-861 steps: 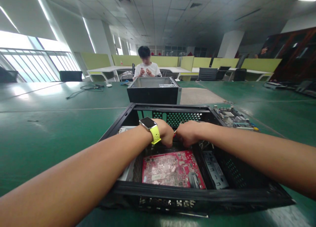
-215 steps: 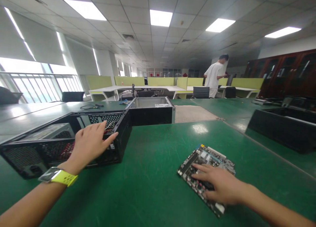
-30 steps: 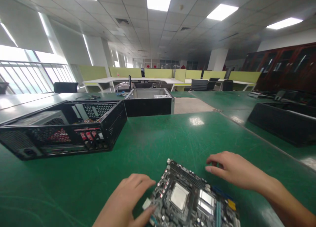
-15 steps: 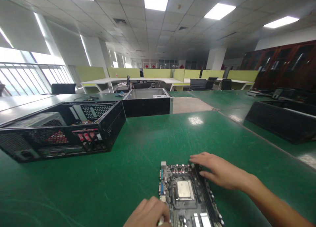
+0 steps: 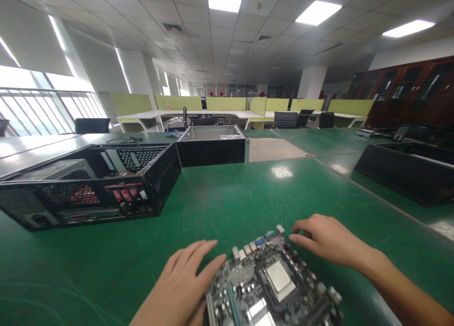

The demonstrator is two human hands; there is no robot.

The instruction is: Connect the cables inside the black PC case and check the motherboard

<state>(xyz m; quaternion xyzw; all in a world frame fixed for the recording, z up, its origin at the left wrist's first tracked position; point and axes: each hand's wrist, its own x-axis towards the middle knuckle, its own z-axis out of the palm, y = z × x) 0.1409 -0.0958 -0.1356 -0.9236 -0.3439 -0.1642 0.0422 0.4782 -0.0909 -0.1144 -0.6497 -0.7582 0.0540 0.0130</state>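
A motherboard (image 5: 244, 281) lies turned at an angle on the green tabletop, its row of ports facing away from me and its near part cut off by the frame. A square silver processor (image 5: 279, 276) sits in its socket. Along the board's left edge is my left hand (image 5: 184, 278), fingers stretched and thumb apart, the thumb at the board's edge. My right hand (image 5: 324, 236) hovers just beyond the far right corner, fingers loosely bent with a gap to the thumb and nothing visible between them.
An open black computer case (image 5: 161, 184) lies at the left. Behind it stands another case (image 5: 213, 152) with a black side. A dark case-like box (image 5: 400, 172) is at the far right. A seam (image 5: 369, 189) crosses the green tabletop (image 5: 220, 198).
The motherboard has rotated clockwise, so its ports moved from the left side to the far side. My left hand opened out and moved up-left; my right hand shifted slightly right.
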